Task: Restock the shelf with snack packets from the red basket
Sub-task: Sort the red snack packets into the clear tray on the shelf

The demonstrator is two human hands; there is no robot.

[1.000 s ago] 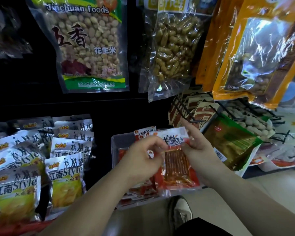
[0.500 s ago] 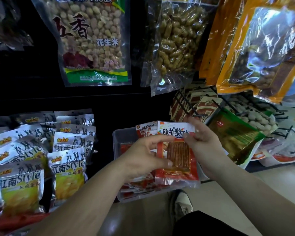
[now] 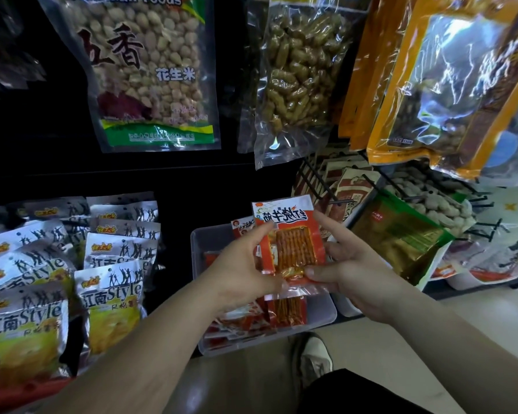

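- Two hands share one red packet [image 3: 292,249]. My left hand [image 3: 243,267] pinches its nine o'clock edge with the forefinger up near the top corner. My right hand [image 3: 350,273] pinches the three o'clock edge, thumb pressed on the lower front.
- I see the packet upright, label towards me, held just above the clear bin [image 3: 205,249]. As far as I can tell, only fingers touch it.
- More red packets [image 3: 287,315] lie in the bin at the held packet's six o'clock, and one standing packet [image 3: 243,227] shows at ten o'clock.
- I judge the step to be squaring the packet before it is seated in the bin. I would keep the label facing out, grip the sealed margins rather than the filled middle, and lower it bottom edge first beside the standing one so the row stays neat.
- Farther out, silver-and-yellow packets [image 3: 111,294] fill the shelf at nine o'clock, peanut bags [image 3: 150,70] hang at twelve, and a green-gold pouch [image 3: 401,234] sits at three.
- At seven o'clock, low in the corner, a red edge [image 3: 12,392] shows. I cannot tell whether it is the basket.
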